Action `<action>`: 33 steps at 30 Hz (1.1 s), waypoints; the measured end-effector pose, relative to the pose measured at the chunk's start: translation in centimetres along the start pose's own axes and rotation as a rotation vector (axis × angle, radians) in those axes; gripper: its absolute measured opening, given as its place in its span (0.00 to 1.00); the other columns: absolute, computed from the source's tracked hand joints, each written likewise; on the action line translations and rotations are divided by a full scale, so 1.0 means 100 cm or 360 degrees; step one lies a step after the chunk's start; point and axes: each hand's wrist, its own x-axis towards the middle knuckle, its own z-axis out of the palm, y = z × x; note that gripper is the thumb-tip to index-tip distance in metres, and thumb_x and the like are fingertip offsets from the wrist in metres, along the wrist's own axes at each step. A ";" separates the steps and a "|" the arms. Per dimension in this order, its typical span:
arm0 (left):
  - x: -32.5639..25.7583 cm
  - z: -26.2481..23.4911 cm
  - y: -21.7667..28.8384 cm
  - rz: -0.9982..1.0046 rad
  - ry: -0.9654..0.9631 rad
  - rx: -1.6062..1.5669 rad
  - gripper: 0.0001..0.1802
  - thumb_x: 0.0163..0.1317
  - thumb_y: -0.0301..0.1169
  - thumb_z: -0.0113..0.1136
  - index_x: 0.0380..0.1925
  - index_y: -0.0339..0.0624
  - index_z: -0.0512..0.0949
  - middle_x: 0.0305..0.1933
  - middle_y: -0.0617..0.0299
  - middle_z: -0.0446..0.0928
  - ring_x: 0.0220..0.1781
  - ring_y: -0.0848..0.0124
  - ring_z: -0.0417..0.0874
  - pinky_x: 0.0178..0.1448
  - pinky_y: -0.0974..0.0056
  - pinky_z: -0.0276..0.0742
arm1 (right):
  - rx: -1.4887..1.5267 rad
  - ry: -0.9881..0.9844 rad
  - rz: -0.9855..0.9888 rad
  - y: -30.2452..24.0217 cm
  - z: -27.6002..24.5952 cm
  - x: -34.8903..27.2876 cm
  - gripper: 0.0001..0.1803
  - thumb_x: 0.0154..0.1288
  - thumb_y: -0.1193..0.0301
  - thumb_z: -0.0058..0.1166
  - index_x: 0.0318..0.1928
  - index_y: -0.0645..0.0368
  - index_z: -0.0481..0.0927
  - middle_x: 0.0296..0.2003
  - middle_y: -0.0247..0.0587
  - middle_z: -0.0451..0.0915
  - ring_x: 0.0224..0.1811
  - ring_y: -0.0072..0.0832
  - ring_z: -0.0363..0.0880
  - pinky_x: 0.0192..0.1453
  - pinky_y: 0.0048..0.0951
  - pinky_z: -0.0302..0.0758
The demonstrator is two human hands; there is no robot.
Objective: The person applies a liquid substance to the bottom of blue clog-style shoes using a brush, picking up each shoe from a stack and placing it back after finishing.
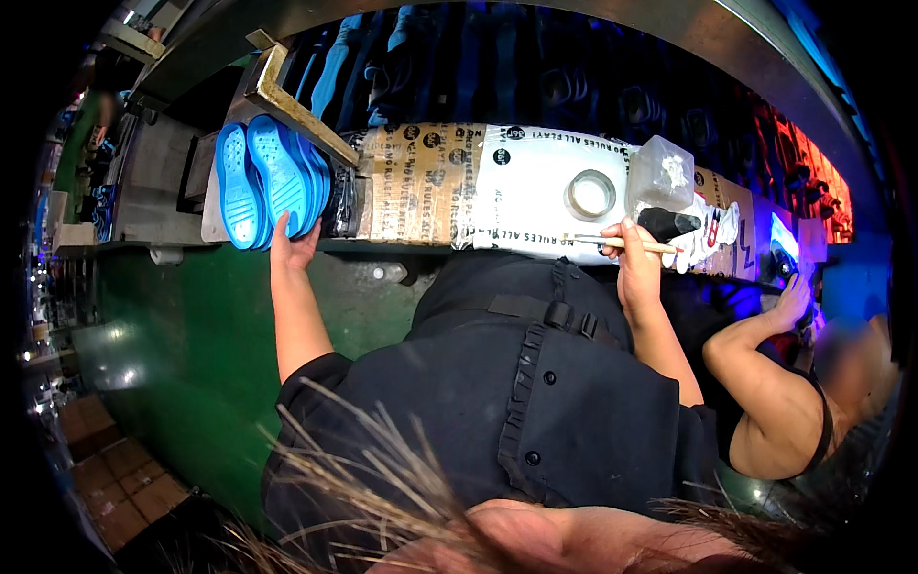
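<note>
Two stacks of blue shoe soles (287,179) stand on the left of the bench, with dotted and ridged patterns on top. My left hand (294,247) grips the near end of the right-hand stack, thumb on the top sole and fingers along its side. In my right hand (632,256) is a thin brush (659,247) with a wooden handle, its tip pointing left. The brush lies low over white plastic wrap (524,191), just nearer to me than a round open jar (591,195) with pale contents.
Beside the jar are a translucent container (661,173), a black nozzle-shaped thing (666,224) and a crumpled white cloth (719,232). A metal bracket (301,117) juts over the bench. Dark shoe parts (564,81) fill the area behind. A co-worker's arm (771,383) is at right.
</note>
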 end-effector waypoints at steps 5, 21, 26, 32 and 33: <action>0.017 -0.020 -0.001 -0.0030 -0.0005 0.0038 0.25 0.47 0.21 0.52 0.49 0.36 0.62 0.48 0.48 0.68 0.48 0.52 0.72 0.52 0.55 0.74 | -0.0015 -0.0030 -0.0019 -0.008 0.004 -0.002 0.19 0.65 0.62 0.42 0.28 0.66 0.77 0.22 0.36 0.74 0.25 0.18 0.67 0.31 0.18 0.63; -0.121 -0.089 -0.081 -0.0409 -0.0585 0.0644 0.31 0.44 0.20 0.52 0.54 0.34 0.60 0.51 0.55 0.69 0.54 0.62 0.69 0.58 0.57 0.65 | -0.0065 -0.0129 -0.0035 -0.011 0.003 0.004 0.18 0.65 0.64 0.41 0.28 0.65 0.75 0.21 0.36 0.73 0.24 0.18 0.67 0.31 0.18 0.62; -0.114 0.010 -0.130 -0.0393 -0.0732 0.0576 0.31 0.47 0.23 0.52 0.55 0.35 0.60 0.52 0.56 0.68 0.54 0.64 0.69 0.58 0.58 0.65 | -0.0067 -0.0112 -0.0063 -0.004 -0.003 0.002 0.16 0.65 0.64 0.42 0.29 0.65 0.75 0.23 0.36 0.74 0.25 0.18 0.67 0.31 0.18 0.63; -0.107 0.058 -0.153 -0.0288 -0.0892 0.0932 0.28 0.50 0.29 0.56 0.53 0.42 0.62 0.45 0.63 0.71 0.43 0.74 0.73 0.42 0.66 0.73 | 0.0111 0.0036 0.0018 -0.001 -0.009 -0.001 0.14 0.65 0.69 0.41 0.29 0.67 0.74 0.25 0.40 0.76 0.25 0.20 0.69 0.31 0.20 0.64; -0.107 0.060 -0.151 -0.0314 -0.0904 0.1006 0.30 0.51 0.33 0.59 0.54 0.43 0.61 0.45 0.61 0.71 0.45 0.72 0.73 0.40 0.67 0.73 | 0.0102 0.0050 -0.0002 0.001 -0.011 0.000 0.14 0.65 0.69 0.41 0.30 0.67 0.74 0.26 0.40 0.76 0.25 0.20 0.69 0.31 0.20 0.65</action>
